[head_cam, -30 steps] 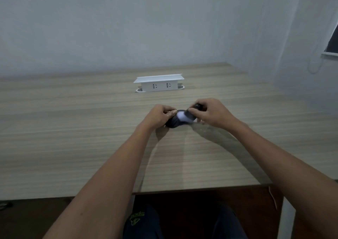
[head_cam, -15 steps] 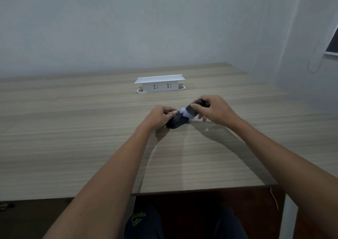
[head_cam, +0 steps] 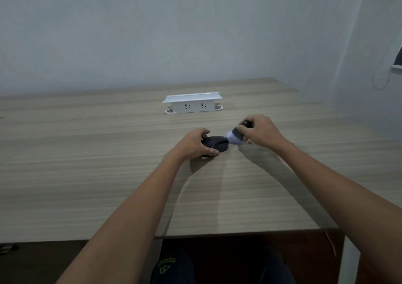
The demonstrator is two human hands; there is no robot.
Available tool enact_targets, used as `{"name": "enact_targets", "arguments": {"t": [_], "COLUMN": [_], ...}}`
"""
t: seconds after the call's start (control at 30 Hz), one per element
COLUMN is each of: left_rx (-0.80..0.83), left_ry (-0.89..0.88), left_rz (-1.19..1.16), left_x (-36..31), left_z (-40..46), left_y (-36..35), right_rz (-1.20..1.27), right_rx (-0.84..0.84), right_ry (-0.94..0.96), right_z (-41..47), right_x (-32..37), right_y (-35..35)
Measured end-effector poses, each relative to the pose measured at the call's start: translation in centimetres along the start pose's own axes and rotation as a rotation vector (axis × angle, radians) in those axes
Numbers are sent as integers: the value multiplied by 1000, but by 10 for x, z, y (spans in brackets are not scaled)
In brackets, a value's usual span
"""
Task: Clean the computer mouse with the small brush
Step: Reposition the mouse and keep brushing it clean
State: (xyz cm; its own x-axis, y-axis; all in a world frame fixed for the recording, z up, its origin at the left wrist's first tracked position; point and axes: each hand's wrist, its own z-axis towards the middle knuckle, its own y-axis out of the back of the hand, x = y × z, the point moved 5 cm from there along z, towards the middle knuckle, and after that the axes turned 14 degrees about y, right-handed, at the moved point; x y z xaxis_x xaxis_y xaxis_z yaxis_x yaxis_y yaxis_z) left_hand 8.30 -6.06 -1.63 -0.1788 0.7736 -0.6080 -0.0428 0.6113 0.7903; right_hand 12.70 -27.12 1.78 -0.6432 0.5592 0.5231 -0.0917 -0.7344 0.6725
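A dark computer mouse (head_cam: 216, 145) lies on the wooden table (head_cam: 108, 175), a little past its middle. My left hand (head_cam: 193, 145) grips the mouse from its left side, thumb at the front and fingers behind. My right hand (head_cam: 260, 131) holds a small brush (head_cam: 236, 136) by its dark stubby handle. The brush's pale bristles point left and touch the right end of the mouse.
A white pop-up socket box (head_cam: 192, 104) stands on the table behind the hands. Walls close off the back and the right side. The table's front edge (head_cam: 239, 234) runs above my knees.
My right hand has drawn the brush rightward, from over the top of the mouse to its right end. More of the mouse's dark top shows. My left hand has kept its grip.
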Motion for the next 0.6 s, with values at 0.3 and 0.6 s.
{"name": "enact_targets", "arguments": {"t": [0.3, 0.6], "left_rx": [177, 172], "left_ry": [-14, -47], "left_rz": [49, 205], "left_x": [-9, 1], "left_z": [0, 1], "left_y": [6, 28], "right_rz": [77, 33], "right_rx": [82, 155], "right_ry": [58, 0], "right_z": [5, 3], "right_x": [13, 15], "right_y": [1, 1]}}
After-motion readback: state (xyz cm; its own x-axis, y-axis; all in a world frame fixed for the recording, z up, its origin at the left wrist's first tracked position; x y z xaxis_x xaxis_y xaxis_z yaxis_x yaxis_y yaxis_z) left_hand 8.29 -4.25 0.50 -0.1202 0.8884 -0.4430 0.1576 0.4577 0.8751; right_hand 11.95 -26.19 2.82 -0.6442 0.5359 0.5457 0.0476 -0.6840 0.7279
